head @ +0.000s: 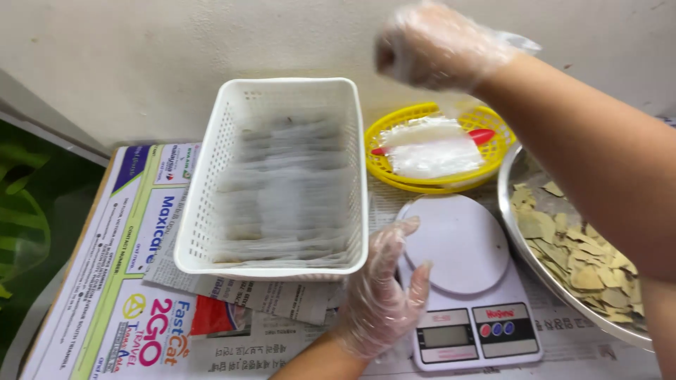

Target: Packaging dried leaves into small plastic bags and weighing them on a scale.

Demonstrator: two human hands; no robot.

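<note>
Head view: left hand [384,295], fingers spread, touches the scale [468,281] at six o'clock; right hand [436,46], fingers curled, hangs at one o'clock above the basket [274,176].

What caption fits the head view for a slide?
Gloved left hand rests beside a white kitchen scale; gloved right hand is raised above a yellow basket, near a white basket.

The gloved left hand [384,292] rests against a kitchen scale [468,281] beside a white basket [274,176]; the right hand [433,46] hovers above.
</note>
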